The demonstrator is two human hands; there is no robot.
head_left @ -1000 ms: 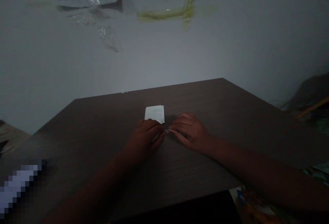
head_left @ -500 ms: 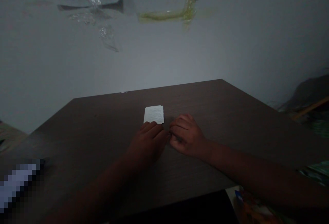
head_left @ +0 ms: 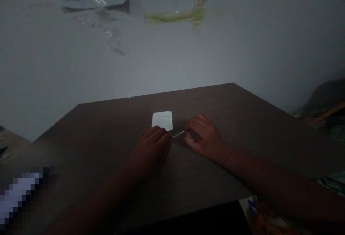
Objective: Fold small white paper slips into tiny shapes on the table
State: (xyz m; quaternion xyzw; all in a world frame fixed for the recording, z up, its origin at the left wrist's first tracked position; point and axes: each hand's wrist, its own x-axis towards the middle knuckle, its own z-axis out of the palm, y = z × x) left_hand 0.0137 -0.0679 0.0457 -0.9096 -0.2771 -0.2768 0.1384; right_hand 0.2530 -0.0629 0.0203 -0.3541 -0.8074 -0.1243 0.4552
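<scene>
Between my two hands a thin whitish strip [head_left: 178,134] stretches just above the table; it may be paper seen edge-on, but its kind is not clear. My left hand [head_left: 152,147] is closed on its left end, knuckles up. The thumb and fingers of my right hand [head_left: 202,135] pinch its other end, slightly higher. Just beyond my left hand lies a small stack of white paper sheets [head_left: 162,120] with faint lines of print. The left fingers overlap the near edge of this stack in the view.
A brown wooden table [head_left: 205,102] stands against a grey wall [head_left: 172,62]. At the lower left lies a blurred-out bright device [head_left: 20,195]. Clear tape [head_left: 115,42] and yellowish tape [head_left: 199,8] stick to the wall. A colourful packet [head_left: 265,217] shows below the table's front edge.
My right hand has moved right and slightly away from me, widening the gap between the hands. The whitish strip now shows in that gap.
</scene>
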